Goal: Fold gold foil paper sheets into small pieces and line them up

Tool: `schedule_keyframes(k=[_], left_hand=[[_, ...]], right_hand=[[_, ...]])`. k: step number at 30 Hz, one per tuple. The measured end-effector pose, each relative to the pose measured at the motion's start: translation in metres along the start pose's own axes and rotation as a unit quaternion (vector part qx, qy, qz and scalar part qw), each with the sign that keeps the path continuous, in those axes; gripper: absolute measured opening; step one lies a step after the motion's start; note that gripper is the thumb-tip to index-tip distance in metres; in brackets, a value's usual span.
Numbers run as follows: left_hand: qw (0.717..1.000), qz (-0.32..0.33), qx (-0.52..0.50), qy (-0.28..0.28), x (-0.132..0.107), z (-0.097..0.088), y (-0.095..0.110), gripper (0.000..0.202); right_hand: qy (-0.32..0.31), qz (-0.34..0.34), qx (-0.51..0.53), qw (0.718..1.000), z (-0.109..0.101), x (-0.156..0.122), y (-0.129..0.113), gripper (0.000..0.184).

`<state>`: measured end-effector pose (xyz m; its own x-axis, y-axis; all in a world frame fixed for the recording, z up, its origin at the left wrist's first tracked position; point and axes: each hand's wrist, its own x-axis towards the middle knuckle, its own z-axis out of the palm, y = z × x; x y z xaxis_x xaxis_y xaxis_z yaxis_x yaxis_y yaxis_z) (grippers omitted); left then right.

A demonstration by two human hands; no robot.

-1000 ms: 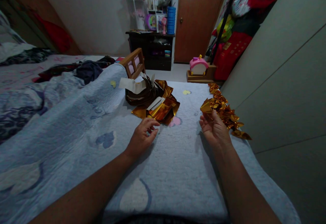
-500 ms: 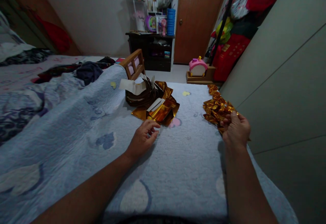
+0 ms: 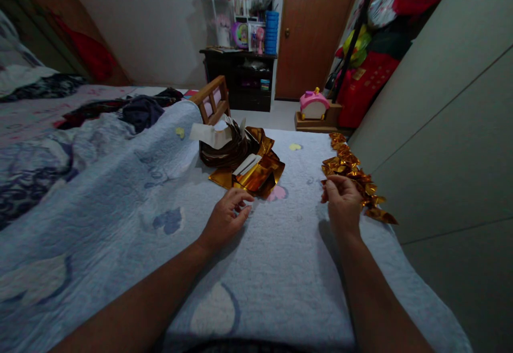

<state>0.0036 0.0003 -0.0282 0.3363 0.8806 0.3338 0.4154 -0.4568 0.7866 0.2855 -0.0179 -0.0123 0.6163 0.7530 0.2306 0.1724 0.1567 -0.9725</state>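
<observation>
My left hand [image 3: 229,215] hovers over or rests on the quilt, fingers loosely curved and thumb apart, holding nothing. Just beyond its fingertips lie sheets of shiny gold foil paper [image 3: 256,175], some creased and showing white parts. Behind them stands a curved stack of dark-edged paper sheets [image 3: 220,155] with a pale strip on top. My right hand [image 3: 343,199] is at the left side of a row of crumpled or folded gold foil pieces [image 3: 343,161], partly covering them. Its fingers are loosely bent, and I see nothing clearly held.
A pale blue patterned quilt [image 3: 280,273] covers the surface beneath my hands. Close on the right rises a light cabinet panel [image 3: 452,128]. Beyond the far edge are a pink toy [image 3: 315,105], a dark low cabinet [image 3: 240,80] and a wooden door [image 3: 312,32]. Clothes [image 3: 142,115] lie at left.
My right hand has moved left from over the gold foil pieces, uncovering those at the near right. My left hand has stayed in place. The view has shifted slightly.
</observation>
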Motion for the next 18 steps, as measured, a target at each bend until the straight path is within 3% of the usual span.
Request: schedule_keyframes(k=[4, 8, 12, 18], left_hand=[[1.0, 0.005, 0.008, 0.001, 0.001, -0.001, -0.001, 0.015], [1.0, 0.002, 0.024, 0.013, 0.002, -0.001, -0.002, 0.017], [0.998, 0.005, 0.042, 0.037, 0.003, 0.0, -0.003, 0.018], [0.992, 0.039, 0.1, 0.059, 0.003, 0.001, -0.006, 0.021]], right_hand=[[-0.143, -0.001, -0.094, 0.985, 0.01, -0.012, 0.004, 0.023], [-0.194, -0.043, -0.177, 0.964, 0.012, -0.016, 0.008, 0.022], [-0.192, -0.066, -0.245, 0.948, 0.008, -0.011, 0.012, 0.021], [-0.098, -0.052, -0.295, 0.949, -0.005, 0.003, 0.014, 0.02]])
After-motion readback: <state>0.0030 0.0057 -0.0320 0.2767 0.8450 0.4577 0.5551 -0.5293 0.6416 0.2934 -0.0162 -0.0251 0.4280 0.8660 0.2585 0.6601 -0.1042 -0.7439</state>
